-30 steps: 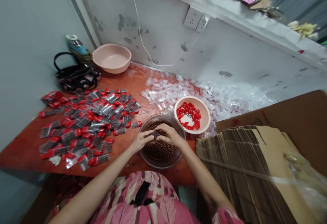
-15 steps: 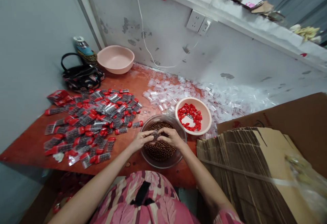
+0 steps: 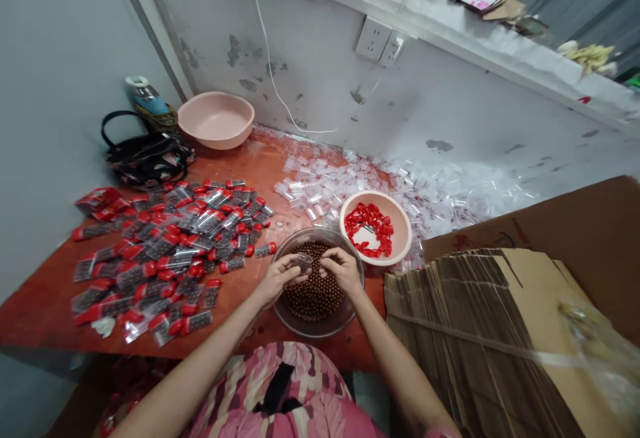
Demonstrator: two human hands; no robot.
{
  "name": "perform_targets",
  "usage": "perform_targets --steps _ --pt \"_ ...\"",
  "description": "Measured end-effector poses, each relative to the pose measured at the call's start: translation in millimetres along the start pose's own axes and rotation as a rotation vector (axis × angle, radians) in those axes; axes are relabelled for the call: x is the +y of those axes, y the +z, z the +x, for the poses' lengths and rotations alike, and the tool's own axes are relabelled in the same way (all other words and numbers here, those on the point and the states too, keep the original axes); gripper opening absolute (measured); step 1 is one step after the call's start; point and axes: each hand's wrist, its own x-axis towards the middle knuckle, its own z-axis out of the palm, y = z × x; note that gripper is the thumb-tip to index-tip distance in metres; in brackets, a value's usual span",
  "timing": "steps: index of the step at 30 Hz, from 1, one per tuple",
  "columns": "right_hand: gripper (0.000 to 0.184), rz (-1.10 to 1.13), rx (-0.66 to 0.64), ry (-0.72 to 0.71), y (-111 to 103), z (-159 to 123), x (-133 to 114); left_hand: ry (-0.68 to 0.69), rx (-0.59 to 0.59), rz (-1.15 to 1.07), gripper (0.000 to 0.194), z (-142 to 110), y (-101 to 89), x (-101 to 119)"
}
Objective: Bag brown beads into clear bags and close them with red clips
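Head camera view: a small clear plastic packet point(image 3: 303, 263) is pinched in the left hand point(image 3: 279, 279) above a glass bowl point(image 3: 313, 333) heaped with brown beads point(image 3: 314, 298); the left grip is clenched on the packet, wrist angled inward; the right hand point(image 3: 343, 271) hovers just beside it, fingers curled, and whether it grasps anything cannot be told; both forearms reach forward over the bowl's rim; a pink bowl point(image 3: 400, 221) of red plastic pieces point(image 3: 367, 230) stands just beside; red-topped packets point(image 3: 170, 251) cover the table point(image 3: 45, 311) to the left.
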Motion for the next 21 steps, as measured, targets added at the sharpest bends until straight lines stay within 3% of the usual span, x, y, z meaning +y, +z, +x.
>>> perform_targets --steps 2,7,11,14,17,21 --pt "0.017 -0.104 0.021 -0.007 -3 -5 9 0.057 -0.002 0.018 0.033 1 -1.1 1" --pt "0.018 -0.56 -0.106 -0.147 -19 -11 35 0.133 -0.028 0.277 0.03 7 -6.5 -2" --pt "0.025 -0.877 0.23 -0.001 -66 12 45 0.166 -0.036 0.371 0.027 13 -9.9 -7" --pt "0.032 -0.991 0.305 0.114 -113 40 48 0.158 -0.059 0.438 0.026 19 -13.1 -9" --pt "0.033 -1.088 0.231 0.202 -145 63 54 0.164 0.013 0.382 0.027 26 -16.4 -10" --pt "0.023 -1.147 0.065 0.262 -155 80 66 0.083 0.02 0.329 0.028 31 -17.1 -11"
